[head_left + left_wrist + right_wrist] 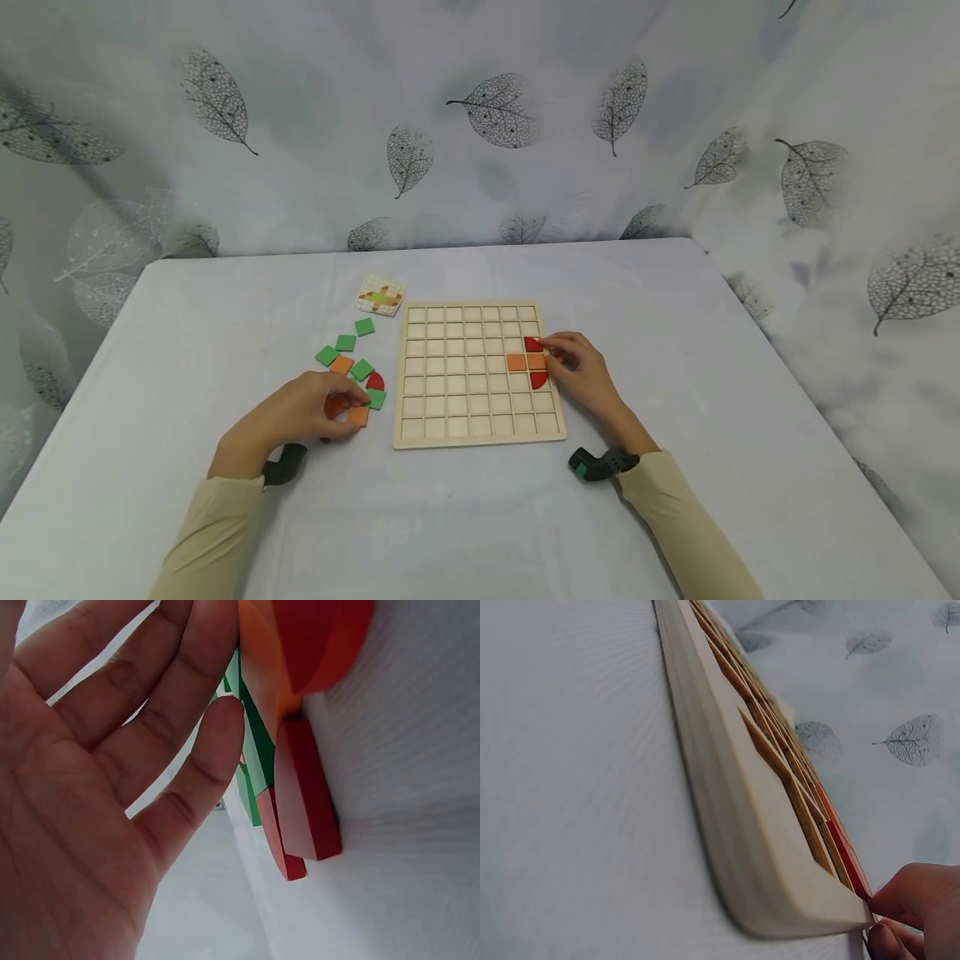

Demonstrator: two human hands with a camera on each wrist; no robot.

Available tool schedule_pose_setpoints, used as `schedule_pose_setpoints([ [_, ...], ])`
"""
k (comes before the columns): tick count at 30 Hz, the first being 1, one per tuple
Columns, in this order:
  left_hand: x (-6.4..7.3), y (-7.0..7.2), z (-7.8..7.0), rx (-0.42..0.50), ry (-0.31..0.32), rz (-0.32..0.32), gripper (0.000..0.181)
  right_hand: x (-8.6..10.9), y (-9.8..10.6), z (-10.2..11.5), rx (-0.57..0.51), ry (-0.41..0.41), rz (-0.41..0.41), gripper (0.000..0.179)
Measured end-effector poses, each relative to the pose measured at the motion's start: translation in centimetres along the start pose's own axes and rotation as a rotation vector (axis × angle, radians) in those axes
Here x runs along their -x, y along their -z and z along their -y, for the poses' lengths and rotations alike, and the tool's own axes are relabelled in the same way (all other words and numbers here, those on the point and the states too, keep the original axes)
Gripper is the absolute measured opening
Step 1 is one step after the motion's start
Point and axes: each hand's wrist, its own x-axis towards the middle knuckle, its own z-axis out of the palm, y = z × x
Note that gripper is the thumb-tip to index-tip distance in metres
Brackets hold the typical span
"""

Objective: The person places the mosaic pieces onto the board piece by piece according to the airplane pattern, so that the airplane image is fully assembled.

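My left hand (311,408) is low over a loose group of flat tiles, its fingertips beside a green tile (377,399) and an orange tile (358,416). Seen from the left wrist, its fingers (161,724) are nearly straight, close beside an orange tile (259,664) and several red pieces (306,795). My right hand (588,375) is at the right edge of a wooden grid board (472,444). Its finger and thumb hold the rim, next to a red piece (532,344) and an orange tile (536,361) set in the grid.
A second orange tile (517,362) and another red piece (538,381) also sit in the grid. Behind the tiles lies a pattern card (380,295). More green tiles (346,342) and a red piece (376,381) lie left of the board on the white table (712,333).
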Motion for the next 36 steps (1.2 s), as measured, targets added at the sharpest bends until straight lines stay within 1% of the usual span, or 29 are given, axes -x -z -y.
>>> schedule_pose_setpoints([
  [2,0.0,-0.1,-0.1,0.006,-0.008,-0.008,0.024,0.0,0.0,0.0,0.003,-0.003,0.001,0.028],
  [6,-0.1,-0.2,-0.1,0.004,-0.051,-0.029,0.021,0.0,0.0,0.0,-0.001,-0.006,0.0,0.028],
  [9,-0.1,-0.3,-0.1,0.003,-0.077,-0.043,0.021,-0.2,0.1,0.1,-0.009,-0.007,0.0,0.028],
  [14,-0.3,-0.6,-0.2,0.026,-0.11,-0.058,0.022,-0.2,0.1,0.1,-0.016,-0.015,0.005,0.028],
  [16,-0.5,-0.6,-0.4,0.034,-0.122,-0.059,0.023,-0.2,0.1,0.1,-0.015,-0.015,0.006,0.028],
  [21,-1.1,-0.7,-1.0,0.024,-0.188,-0.078,0.021,-0.1,0.1,0.0,-0.008,-0.011,0.003,0.027],
  [23,-1.5,-0.7,-1.2,0.023,-0.221,-0.08,0.021,-0.1,0.1,-0.1,-0.007,-0.01,0.001,0.027],
  [24,-1.7,-0.7,-1.4,0.027,-0.228,-0.075,0.021,-0.1,0.1,-0.2,-0.005,-0.009,0.0,0.027],
  [26,-2.0,-0.6,-1.7,0.03,-0.217,-0.053,0.02,-0.1,0.1,-0.2,-0.006,-0.007,-0.001,0.027],
  [28,-2.3,-0.6,-1.9,0.027,-0.194,-0.029,0.02,-0.1,0.1,-0.2,-0.005,-0.003,-0.002,0.027],
  [31,-2.8,-0.7,-2.2,0.017,-0.184,-0.014,0.019,-0.1,0.1,-0.1,-0.001,-0.002,-0.002,0.026],
  [36,-3.5,-1.0,-2.5,0.03,-0.243,-0.032,0.019,-0.1,0.1,-0.1,0.004,0.004,0.0,0.026],
])
